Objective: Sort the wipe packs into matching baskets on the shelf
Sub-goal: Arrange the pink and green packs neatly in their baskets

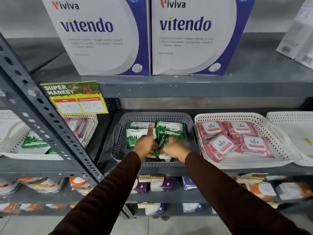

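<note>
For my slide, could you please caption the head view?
Both hands arrange green packs in the grey basket beside pink ones.

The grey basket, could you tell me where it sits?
In the head view, the grey basket sits mid-shelf, centre, left of the white basket of pink packs.

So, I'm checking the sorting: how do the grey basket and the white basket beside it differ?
The grey basket holds green Origami packs; the white basket holds pink Kara packs. Both hands, left and right, are in the grey basket gripping green packs; nobody touches the white one. The white basket looks wider. Both are perforated and sit on the same shelf.
</note>
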A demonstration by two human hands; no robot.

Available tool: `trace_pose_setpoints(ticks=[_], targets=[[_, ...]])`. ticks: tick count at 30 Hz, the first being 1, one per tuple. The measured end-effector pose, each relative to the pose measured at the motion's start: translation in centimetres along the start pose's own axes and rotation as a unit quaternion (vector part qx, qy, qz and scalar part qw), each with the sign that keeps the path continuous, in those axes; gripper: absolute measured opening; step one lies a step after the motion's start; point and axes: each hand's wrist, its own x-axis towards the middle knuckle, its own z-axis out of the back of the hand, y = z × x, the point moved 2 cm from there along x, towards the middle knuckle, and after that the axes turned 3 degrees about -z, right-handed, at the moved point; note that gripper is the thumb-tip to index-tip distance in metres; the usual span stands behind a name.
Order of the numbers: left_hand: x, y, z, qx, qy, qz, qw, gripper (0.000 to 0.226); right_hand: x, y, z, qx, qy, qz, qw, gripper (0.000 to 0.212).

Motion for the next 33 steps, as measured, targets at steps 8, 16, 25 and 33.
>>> trace_pose_setpoints(ticks=[8, 16, 25, 33], targets=[[0.3, 1.5, 0.2, -0.055, 0.028, 0.008, 0.998, 0.091, 0.9, -2.0, 0.0, -0.146, -0.077, 0.051, 0.985, 0.061], [0.3, 0.7, 3.1, 0.195, -0.143, -0.153, 0.958, 0.021, 1.6, -3.8, 2.8, -0.19, -0.035, 0.154, 0.969, 0.065], [2.0, 3.6, 6.3, 0.386, 0.004, -0.21, 0.898, 0.067, 2.6, -5.1, 2.3, -0.166, -0.057, 0.23, 0.957, 0.081], [2.6, 3.8, 5.8, 0.387, -0.009, -0.228, 0.893, 0.068, 4.6, -4.9, 0.6, -0.296, 0.043, 0.171, 0.939, 0.059]])
